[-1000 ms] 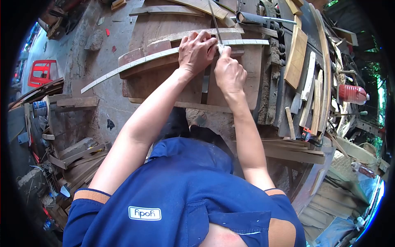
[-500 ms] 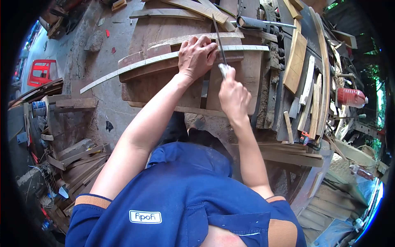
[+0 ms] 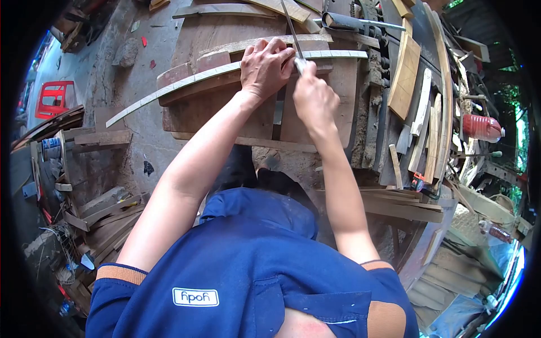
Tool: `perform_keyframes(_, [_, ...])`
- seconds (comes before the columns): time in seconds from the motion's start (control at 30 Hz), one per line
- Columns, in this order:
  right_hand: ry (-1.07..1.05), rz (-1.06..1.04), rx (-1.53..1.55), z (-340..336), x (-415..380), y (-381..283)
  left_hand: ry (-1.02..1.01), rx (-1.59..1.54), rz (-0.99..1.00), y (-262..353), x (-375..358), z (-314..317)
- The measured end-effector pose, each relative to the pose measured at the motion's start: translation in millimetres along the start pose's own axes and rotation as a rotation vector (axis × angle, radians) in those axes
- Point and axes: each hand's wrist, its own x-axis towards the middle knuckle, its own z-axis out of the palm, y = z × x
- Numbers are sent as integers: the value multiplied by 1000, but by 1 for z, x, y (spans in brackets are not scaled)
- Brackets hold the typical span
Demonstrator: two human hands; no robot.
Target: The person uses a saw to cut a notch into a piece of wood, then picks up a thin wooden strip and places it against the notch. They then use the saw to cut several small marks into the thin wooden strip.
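Curved strip [image 3: 197, 77], pale and crossed by small lines, lies under your left hand [image 3: 264, 66], which bends its fingers over it; whether the fingertips close below, the view does not show. Your right hand [image 3: 314, 97], at four o'clock from the left, is wrapped around the whitish handle [image 3: 300, 65] of a thin-bladed tool [image 3: 291, 28], which points toward half past eleven and crosses the strip just beside your left fingers. For a good stroke, I would press the strip evenly, guide the blade straight and give those fingers more room. Your left forearm slants toward one o'clock, your right nearly toward half past eleven. Farther out, the strip's ends extend toward half past eight and three o'clock, over the wooden bench [image 3: 346, 84].
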Motion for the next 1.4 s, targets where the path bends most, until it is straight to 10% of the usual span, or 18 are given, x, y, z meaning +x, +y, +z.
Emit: perform_keyframes(1.4, [-62, 24, 83, -7, -15, 8, 18, -6, -2, -3, 0, 6])
